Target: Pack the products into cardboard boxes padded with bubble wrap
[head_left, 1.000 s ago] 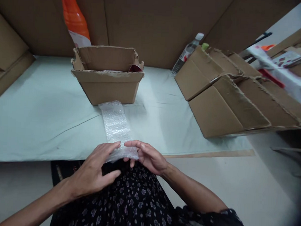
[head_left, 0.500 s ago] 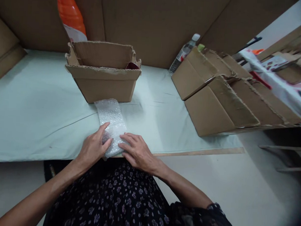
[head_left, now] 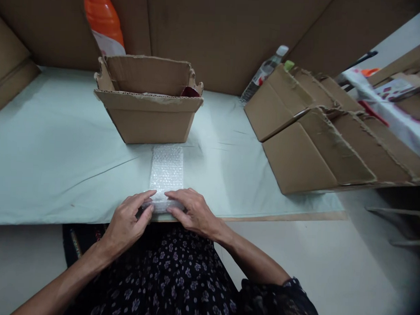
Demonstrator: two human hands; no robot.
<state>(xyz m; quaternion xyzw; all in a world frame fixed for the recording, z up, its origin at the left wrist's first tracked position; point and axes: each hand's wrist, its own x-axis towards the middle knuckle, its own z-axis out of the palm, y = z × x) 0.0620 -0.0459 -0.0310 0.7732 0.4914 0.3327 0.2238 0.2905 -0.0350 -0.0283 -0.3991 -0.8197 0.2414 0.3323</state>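
A strip of clear bubble wrap (head_left: 167, 170) lies flat on the pale green cloth, its near end folded or rolled into a thicker bundle at the table's front edge. My left hand (head_left: 128, 219) grips the left end of that bundle between thumb and fingers. On the right end, my right hand (head_left: 193, 210) holds it the same way. Whatever is inside the wrap cannot be made out. Just beyond the strip's far end stands an open cardboard box (head_left: 152, 123) with something dark red at its right inside corner.
Several open cardboard boxes (head_left: 299, 156) stand at the right of the table (head_left: 58, 170). Behind them leans a clear plastic bottle (head_left: 264, 74) with a white cap. An orange bottle (head_left: 103, 18) is behind the middle box, and tall cardboard panels (head_left: 228, 38) close off the back.
The bubble wrap has turned from slanting to straight away from me, and its near end is now folded over into a bundle. Both hands have closed on the bundle's ends.
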